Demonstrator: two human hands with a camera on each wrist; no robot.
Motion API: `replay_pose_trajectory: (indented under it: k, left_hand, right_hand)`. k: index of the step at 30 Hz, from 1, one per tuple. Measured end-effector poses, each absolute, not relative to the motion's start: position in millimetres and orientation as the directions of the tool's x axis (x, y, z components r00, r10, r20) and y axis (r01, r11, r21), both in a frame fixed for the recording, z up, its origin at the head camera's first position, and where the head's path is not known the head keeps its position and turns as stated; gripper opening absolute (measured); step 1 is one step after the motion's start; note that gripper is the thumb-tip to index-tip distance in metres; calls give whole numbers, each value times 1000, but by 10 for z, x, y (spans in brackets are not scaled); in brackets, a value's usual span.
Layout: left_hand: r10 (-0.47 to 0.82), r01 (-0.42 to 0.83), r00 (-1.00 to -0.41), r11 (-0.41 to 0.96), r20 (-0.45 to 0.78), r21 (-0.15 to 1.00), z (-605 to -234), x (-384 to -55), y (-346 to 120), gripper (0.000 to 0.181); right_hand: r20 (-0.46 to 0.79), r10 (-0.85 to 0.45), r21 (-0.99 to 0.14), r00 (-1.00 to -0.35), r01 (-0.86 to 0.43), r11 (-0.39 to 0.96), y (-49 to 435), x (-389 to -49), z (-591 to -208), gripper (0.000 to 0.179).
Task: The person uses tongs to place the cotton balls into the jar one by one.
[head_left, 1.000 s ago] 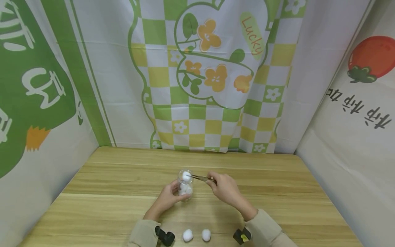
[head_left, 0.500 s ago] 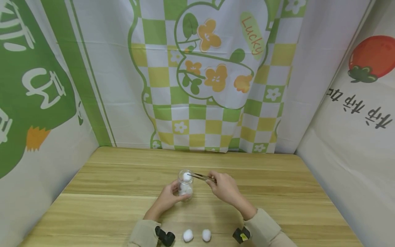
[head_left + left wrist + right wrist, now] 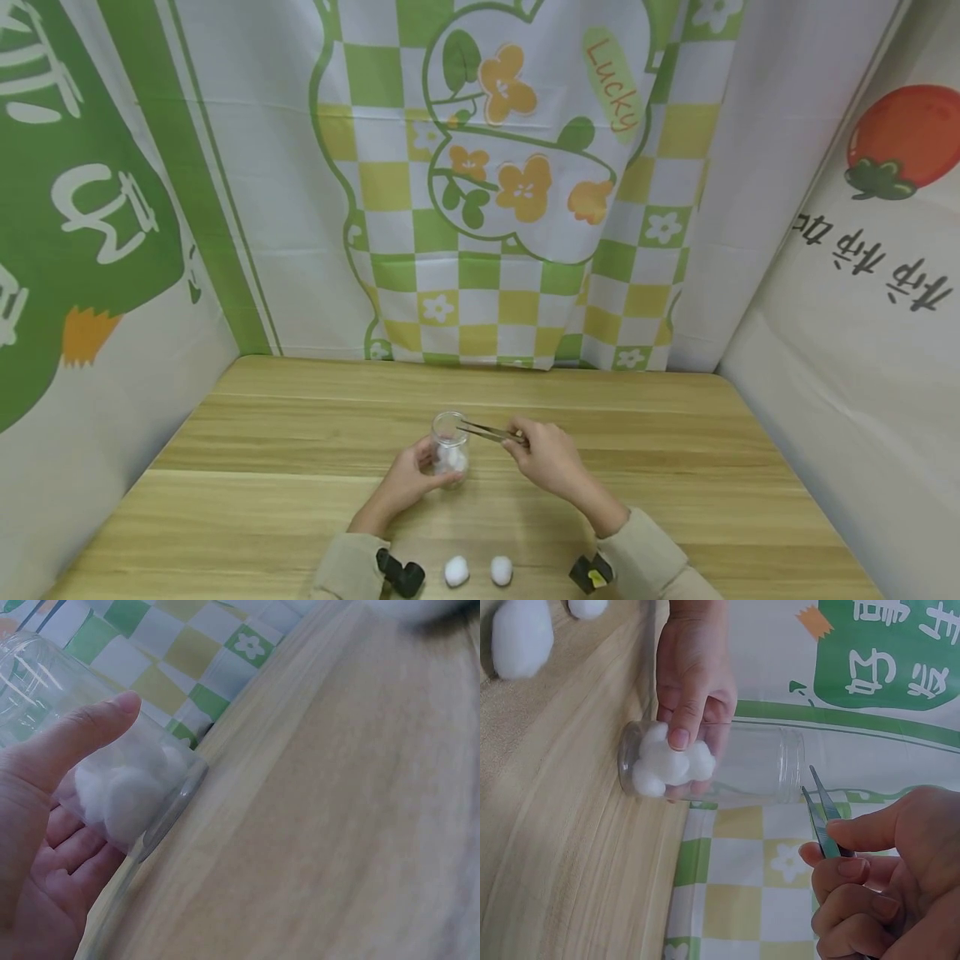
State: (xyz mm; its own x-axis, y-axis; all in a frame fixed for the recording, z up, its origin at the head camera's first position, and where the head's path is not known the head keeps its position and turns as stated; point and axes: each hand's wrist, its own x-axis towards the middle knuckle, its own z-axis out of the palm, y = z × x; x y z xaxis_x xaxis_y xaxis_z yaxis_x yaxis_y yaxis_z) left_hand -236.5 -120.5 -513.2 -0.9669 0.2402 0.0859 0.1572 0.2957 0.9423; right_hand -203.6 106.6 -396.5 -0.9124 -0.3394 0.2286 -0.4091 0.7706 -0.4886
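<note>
A clear jar (image 3: 450, 442) stands upright on the table, with several white cotton balls (image 3: 664, 761) in its lower part. My left hand (image 3: 412, 478) grips the jar from its left side, the thumb (image 3: 90, 731) lying across the front. My right hand (image 3: 549, 457) holds metal tweezers (image 3: 491, 432) between thumb and fingers. The tweezer tips are spread a little and carry nothing; they hover at the jar's mouth. In the right wrist view those tips stand just outside the rim.
Two loose cotton balls, a left one (image 3: 456, 572) and a right one (image 3: 501, 571), lie near the front of the wooden table (image 3: 300, 433). A patterned curtain (image 3: 517, 317) hangs behind the table's back edge. Printed cloth walls stand at both sides.
The cotton ball at the tweezer tips has dropped into the jar. The tips have spread apart. My left hand and the jar stay in place.
</note>
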Motion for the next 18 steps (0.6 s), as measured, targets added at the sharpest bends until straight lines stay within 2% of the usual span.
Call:
replay_pose_trajectory:
  k: [18]
  left_hand:
    - [237,157,-968,294,87,943,-5133,-2359,-1204,58]
  right_hand:
    - [245,-345,-499,-906,-423,756,1121,-1998,-3956,11]
